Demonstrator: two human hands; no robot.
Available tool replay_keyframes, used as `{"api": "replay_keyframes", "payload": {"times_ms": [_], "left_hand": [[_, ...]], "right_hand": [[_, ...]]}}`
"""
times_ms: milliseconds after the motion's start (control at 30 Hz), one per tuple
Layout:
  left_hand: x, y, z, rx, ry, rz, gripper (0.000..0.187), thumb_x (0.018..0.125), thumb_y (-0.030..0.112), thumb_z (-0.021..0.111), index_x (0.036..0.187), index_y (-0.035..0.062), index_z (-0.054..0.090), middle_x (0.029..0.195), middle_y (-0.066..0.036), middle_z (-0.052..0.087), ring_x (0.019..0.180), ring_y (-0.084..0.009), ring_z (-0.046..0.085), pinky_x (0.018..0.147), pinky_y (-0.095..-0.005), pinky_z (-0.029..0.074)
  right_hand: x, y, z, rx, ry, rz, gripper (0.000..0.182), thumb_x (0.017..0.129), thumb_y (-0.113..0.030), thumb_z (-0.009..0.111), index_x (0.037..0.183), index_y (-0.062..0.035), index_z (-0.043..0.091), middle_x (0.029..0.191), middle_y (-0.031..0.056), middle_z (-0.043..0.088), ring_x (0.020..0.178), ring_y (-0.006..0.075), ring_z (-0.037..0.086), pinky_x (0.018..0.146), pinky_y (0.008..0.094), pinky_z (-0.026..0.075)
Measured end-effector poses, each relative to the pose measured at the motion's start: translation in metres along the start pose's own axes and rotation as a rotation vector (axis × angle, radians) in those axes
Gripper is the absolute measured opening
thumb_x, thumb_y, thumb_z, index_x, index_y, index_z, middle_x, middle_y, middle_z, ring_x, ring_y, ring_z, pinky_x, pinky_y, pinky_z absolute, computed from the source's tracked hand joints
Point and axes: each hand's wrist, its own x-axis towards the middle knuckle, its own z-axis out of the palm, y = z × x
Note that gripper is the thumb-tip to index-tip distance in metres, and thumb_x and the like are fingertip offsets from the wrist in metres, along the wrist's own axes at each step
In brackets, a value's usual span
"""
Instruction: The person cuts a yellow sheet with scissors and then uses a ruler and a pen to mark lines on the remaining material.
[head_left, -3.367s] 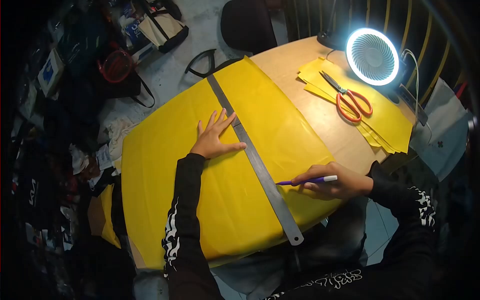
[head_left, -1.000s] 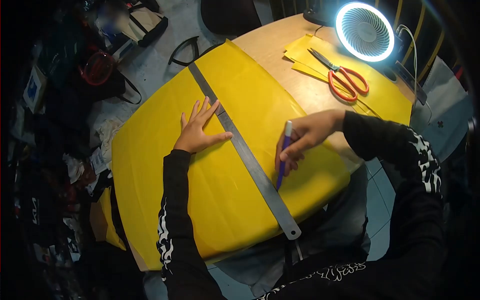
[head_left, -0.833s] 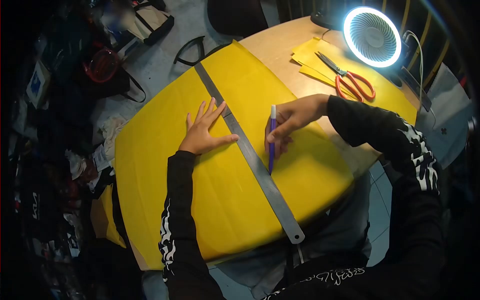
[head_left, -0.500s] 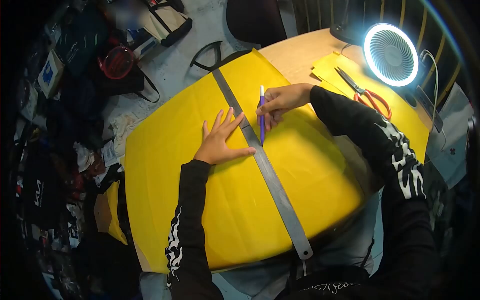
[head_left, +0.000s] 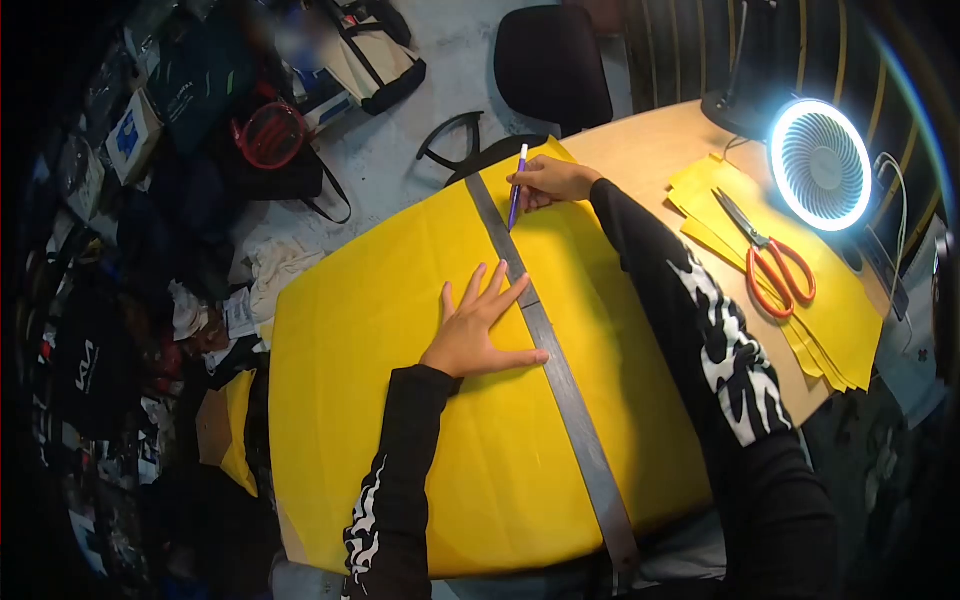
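Note:
A large yellow sheet (head_left: 370, 340) covers much of the table, and a long metal ruler (head_left: 575, 410) lies slantwise across it. My left hand (head_left: 480, 325) is spread on the sheet, its fingertips and thumb pressing on the ruler's left side. Beyond it, my right hand (head_left: 552, 182) grips a purple pen with a white end (head_left: 516, 190). The pen stands nearly upright, its tip down at the ruler's right edge near the far end. Any line drawn there is too faint to make out.
Orange-handled scissors (head_left: 775, 270) rest on yellow cut pieces (head_left: 840, 320) at the right. Behind them glows a round ring-lit fan (head_left: 820, 165) on the wooden table (head_left: 650, 150). A black chair (head_left: 553, 65) stands beyond the table. Bags and clutter, including a red round item (head_left: 272, 135), fill the floor at left.
My right hand has moved the pen along the ruler toward its far end. The left hand stays on the ruler. The whole view has shifted, so the scene sits lower and further right.

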Motion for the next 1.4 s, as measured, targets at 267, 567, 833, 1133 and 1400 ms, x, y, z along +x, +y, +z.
{"api": "replay_keyframes", "payload": {"times_ms": [267,567,833,1133,1400], "left_hand": [[-0.001,0.003,-0.004,-0.014,-0.031,-0.024,0.109,0.06,0.077,0.067,0.148,0.0201,0.035,0.155,-0.019,0.024,0.145,-0.0374,0.015,0.107,-0.0687,0.003],[-0.001,0.005,-0.006,-0.026,-0.047,-0.034,0.111,0.059,0.077,0.068,0.148,0.0202,0.034,0.156,-0.018,0.022,0.145,-0.0374,0.014,0.108,-0.0678,0.001],[-0.001,0.003,-0.004,-0.027,-0.037,-0.02,0.11,0.06,0.078,0.066,0.148,0.0202,0.035,0.155,-0.019,0.023,0.145,-0.0377,0.014,0.107,-0.0694,0.002],[-0.001,0.004,-0.004,-0.025,-0.027,-0.017,0.108,0.061,0.078,0.065,0.148,0.0208,0.035,0.155,-0.02,0.024,0.145,-0.0376,0.015,0.107,-0.0695,0.004],[-0.001,0.006,-0.007,-0.015,-0.059,-0.043,0.109,0.06,0.077,0.067,0.148,0.0211,0.034,0.156,-0.016,0.021,0.145,-0.0357,0.014,0.109,-0.0673,0.001]], "right_hand": [[0.045,0.006,0.001,0.014,0.395,-0.072,0.034,0.098,-0.031,0.055,0.086,0.001,0.06,0.072,0.0073,0.064,0.06,0.009,0.061,0.06,0.02,0.052],[0.076,0.019,0.003,-0.067,0.647,-0.217,0.04,0.099,-0.031,0.052,0.079,0.0029,0.061,0.068,0.0096,0.064,0.06,0.0147,0.063,0.057,0.0269,0.05],[0.08,0.025,0.003,-0.042,0.665,-0.294,0.042,0.099,-0.031,0.052,0.079,0.0036,0.063,0.069,0.0094,0.066,0.06,0.014,0.062,0.058,0.0271,0.049],[0.082,0.026,0.005,-0.1,0.69,-0.304,0.046,0.098,-0.034,0.052,0.076,0.0034,0.068,0.07,0.0086,0.069,0.058,0.0121,0.06,0.056,0.027,0.048],[0.076,0.024,0.007,-0.141,0.698,-0.305,0.046,0.098,-0.035,0.052,0.079,0.0031,0.07,0.072,0.0078,0.07,0.058,0.0115,0.059,0.055,0.0273,0.047]]}}
